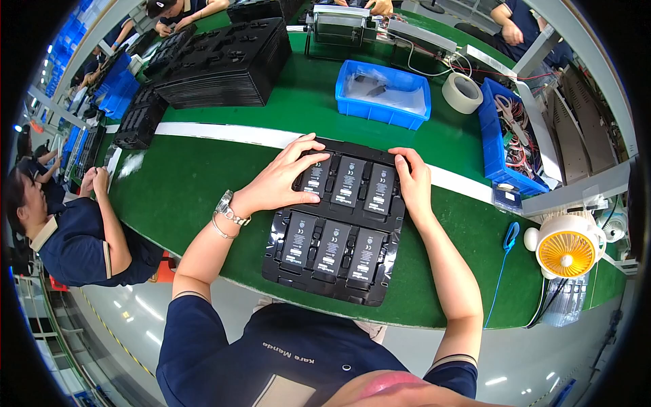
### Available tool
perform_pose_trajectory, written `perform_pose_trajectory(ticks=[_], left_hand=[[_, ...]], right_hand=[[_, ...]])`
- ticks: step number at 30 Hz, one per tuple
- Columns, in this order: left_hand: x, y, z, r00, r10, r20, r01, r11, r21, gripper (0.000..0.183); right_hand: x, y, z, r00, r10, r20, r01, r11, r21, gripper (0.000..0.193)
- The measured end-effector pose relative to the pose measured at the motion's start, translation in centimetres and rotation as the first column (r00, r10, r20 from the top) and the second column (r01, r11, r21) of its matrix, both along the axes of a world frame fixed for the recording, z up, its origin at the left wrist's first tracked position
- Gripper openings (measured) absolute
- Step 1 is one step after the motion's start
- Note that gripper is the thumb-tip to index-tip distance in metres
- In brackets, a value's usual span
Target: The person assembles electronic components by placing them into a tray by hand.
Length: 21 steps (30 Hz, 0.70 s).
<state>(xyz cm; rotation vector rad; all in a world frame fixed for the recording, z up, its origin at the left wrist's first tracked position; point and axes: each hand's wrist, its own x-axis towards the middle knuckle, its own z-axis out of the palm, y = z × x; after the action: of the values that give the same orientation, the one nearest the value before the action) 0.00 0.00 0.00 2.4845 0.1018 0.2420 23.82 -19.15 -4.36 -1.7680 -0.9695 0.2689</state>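
Note:
A black plastic tray (339, 290) lies on the green tabletop before me, with flat black batteries in two rows of pockets. My left hand (281, 180) reaches over its upper left corner. Thumb and index finger span the two ends of the upper left battery (314, 178), while the other fingers extend toward the tray's far edge. That battery is partly covered by the hand. My right hand (415, 184) grips the tray's far right edge; some fingertips are hidden. In the near row, the middle battery (332, 248) sits in its pocket.
Beyond the tray stand a blue bin (383, 112) with clear plastic bags, a tape roll (462, 93) and a stack of black trays (224, 74). To the right are a blue bin of wires and tools (498, 146) and a fan (567, 249). A co-worker (78, 234) sits at left.

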Motion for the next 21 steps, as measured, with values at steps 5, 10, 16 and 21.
perform_pose_trajectory(ticks=[5, 10, 16, 21], left_hand=[[0.06, 0.11, -0.93, 0.997, 0.029, 0.065, -0.033, 0.998, 0.056, 0.065], [0.13, 0.13, -0.9, 0.998, 0.021, 0.064, -0.024, 0.998, 0.055, 0.064], [0.19, 0.3, -0.85, 0.999, 0.003, 0.054, -0.005, 0.999, 0.05, 0.065], [0.11, 0.44, -0.86, 0.999, -0.006, 0.045, 0.004, 1.0, 0.031, 0.066]], right_hand=[[-0.15, 0.05, 0.14, 1.0, -0.001, 0.0, 0.001, 1.0, 0.001, 0.021], [-0.01, -0.02, -0.02, 1.0, -0.006, 0.001, 0.006, 1.0, -0.012, 0.021], [0.09, 0.0, -0.23, 1.0, -0.004, 0.02, 0.004, 1.0, 0.007, 0.021], [0.05, 0.0, -0.14, 1.0, -0.006, 0.014, 0.006, 1.0, -0.001, 0.021]])
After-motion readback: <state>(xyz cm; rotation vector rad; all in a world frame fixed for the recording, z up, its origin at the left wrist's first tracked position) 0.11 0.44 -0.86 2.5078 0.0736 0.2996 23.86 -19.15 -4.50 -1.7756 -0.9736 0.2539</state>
